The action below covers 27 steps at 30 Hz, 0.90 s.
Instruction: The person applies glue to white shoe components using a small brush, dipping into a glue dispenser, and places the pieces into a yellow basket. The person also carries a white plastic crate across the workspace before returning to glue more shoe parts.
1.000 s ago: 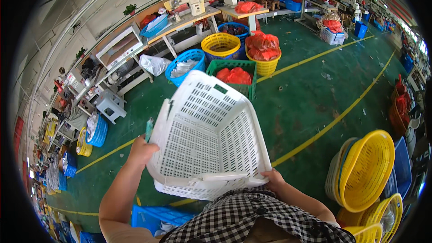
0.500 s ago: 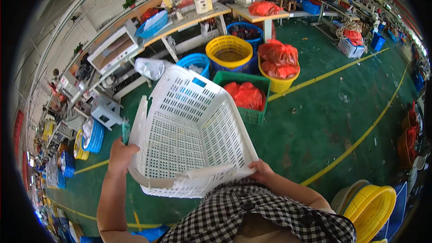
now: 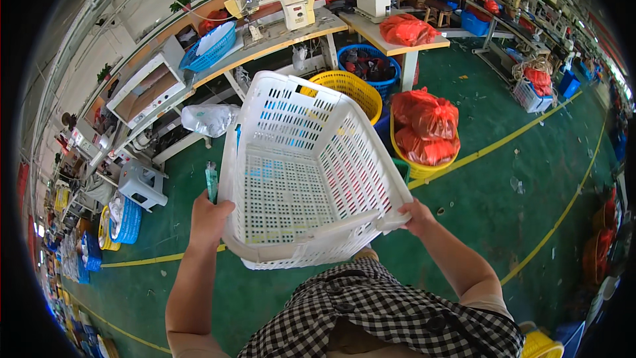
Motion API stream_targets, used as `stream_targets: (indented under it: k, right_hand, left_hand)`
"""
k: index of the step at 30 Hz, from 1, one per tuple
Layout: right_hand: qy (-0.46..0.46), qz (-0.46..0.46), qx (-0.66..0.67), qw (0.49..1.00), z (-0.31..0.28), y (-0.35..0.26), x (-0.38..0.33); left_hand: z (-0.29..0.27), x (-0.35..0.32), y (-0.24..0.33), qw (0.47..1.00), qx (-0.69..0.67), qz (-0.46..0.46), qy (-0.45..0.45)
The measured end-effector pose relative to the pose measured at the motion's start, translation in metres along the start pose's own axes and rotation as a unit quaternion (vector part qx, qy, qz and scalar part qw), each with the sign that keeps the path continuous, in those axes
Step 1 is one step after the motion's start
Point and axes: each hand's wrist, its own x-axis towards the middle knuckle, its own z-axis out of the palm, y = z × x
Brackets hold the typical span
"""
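Observation:
A white plastic basket (image 3: pixel 354 166) with slotted walls hangs in front of me, tilted so that its bare inside faces up. Its rim looks chipped or broken along the near edge. My left hand (image 3: pixel 209 217) is closed on the left side of the rim. A slim, clear teal object (image 3: pixel 211 182) also stands up out of that hand; its kind is hard to make out. On the near right corner, my right hand (image 3: pixel 417 217) grips the rim, with its fingers partly hidden beneath.
Beyond the basket stand a yellow basket (image 3: pixel 373 107), a blue basket (image 3: pixel 395 78) and red bags (image 3: pixel 427 122) in another yellow basket. A workbench (image 3: pixel 278 45) carries a sewing machine (image 3: pixel 297 6). At left is a grey stool (image 3: pixel 142 182). Yellow lines cross the green floor (image 3: pixel 483 205).
The white basket and both hands have shifted right and slightly up in view. The basket now covers most of the green crate behind it. My grip stays on both sides.

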Motion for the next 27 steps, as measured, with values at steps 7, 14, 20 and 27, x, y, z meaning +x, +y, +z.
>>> stream_targets:
  k: [7,14,20,27]
  right_hand:
    - [0.061,-0.011,-0.095,0.994,0.041,-0.156,0.129]
    - [0.054,-0.194,-0.294,0.934,0.034,-0.291,0.264]
    - [0.006,-0.332,-0.835,0.438,0.111,-0.227,0.264]
    - [-0.031,-0.374,-0.85,0.369,0.166,-0.175,0.322]
  left_hand:
    - [0.085,0.159,-0.03,0.997,-0.004,-0.018,0.078]
    - [0.179,0.248,-0.082,0.93,0.348,0.107,0.054]
    - [0.187,0.214,-0.086,0.946,0.31,0.051,0.076]
    - [0.114,0.079,-0.166,0.92,0.319,-0.209,0.095]
